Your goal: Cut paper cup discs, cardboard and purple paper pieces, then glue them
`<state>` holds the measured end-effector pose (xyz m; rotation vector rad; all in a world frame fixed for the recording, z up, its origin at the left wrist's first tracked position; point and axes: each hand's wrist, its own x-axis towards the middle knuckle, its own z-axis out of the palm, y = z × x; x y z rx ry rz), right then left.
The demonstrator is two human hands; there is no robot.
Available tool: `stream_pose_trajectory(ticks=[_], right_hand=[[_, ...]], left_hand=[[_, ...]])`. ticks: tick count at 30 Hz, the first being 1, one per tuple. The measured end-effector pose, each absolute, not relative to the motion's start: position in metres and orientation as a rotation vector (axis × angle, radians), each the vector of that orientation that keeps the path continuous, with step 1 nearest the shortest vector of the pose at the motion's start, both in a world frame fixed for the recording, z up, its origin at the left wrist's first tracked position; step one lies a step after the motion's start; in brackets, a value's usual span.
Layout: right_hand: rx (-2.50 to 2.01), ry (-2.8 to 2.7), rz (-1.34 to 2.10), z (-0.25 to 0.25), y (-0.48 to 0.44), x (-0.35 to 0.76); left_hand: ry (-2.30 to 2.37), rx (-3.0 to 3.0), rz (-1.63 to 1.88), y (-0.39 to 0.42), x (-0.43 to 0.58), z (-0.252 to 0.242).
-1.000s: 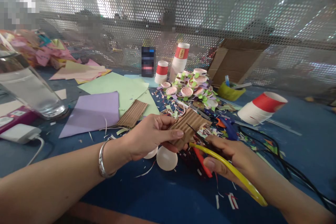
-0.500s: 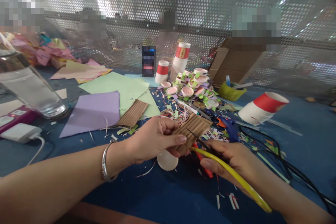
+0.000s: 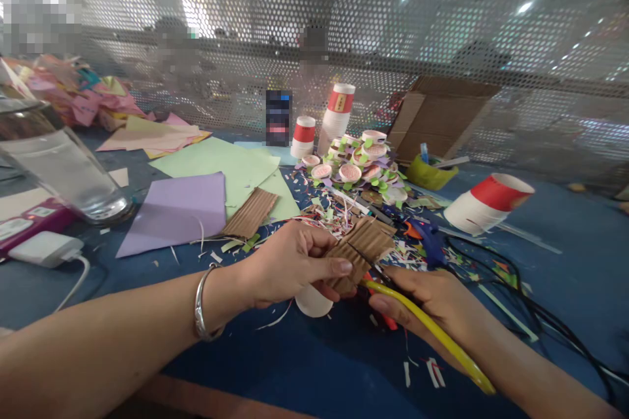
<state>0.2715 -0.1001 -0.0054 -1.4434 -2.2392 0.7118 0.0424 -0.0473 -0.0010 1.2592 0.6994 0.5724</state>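
Observation:
My left hand [image 3: 289, 263] is closed on a piece of brown corrugated cardboard [image 3: 363, 245], thumb on top, held above the blue table. My right hand [image 3: 432, 304] grips yellow-handled scissors [image 3: 427, 327]; their dark blades reach into the cardboard's lower edge. A silver bangle [image 3: 202, 304] sits on my left wrist. A white paper cup bottom [image 3: 312, 301] lies on the table just under my left hand. Red scraps lie below the scissors.
A second corrugated piece [image 3: 250, 213] lies on purple paper [image 3: 179, 213] and green paper [image 3: 221, 163]. A glass jar [image 3: 63, 170] stands at left beside a white charger [image 3: 44, 249]. Red-and-white cups [image 3: 486, 203], decorated cup discs [image 3: 361, 163], a cardboard box [image 3: 442, 118] and black cables [image 3: 531, 301] fill the right.
The scissors have worked further into the cardboard, and the piece now bends along the cut. Both hands have shifted slightly left and closer together.

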Motion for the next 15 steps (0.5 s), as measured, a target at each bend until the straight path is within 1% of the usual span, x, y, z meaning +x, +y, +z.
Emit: stream_pose_trajectory(ticks=[8,15], right_hand=[[-1.498,-2.236,0.754,-0.0023,-0.1048,0.2709],[-1.429,-2.272,0.641,-0.0058,-0.1062,0.2694]], left_hand=[[0.691,1.21,0.547,-0.0481,0.0437,-0.0021],[0.676,1.196,0.528,-0.051,0.0444,0.0001]])
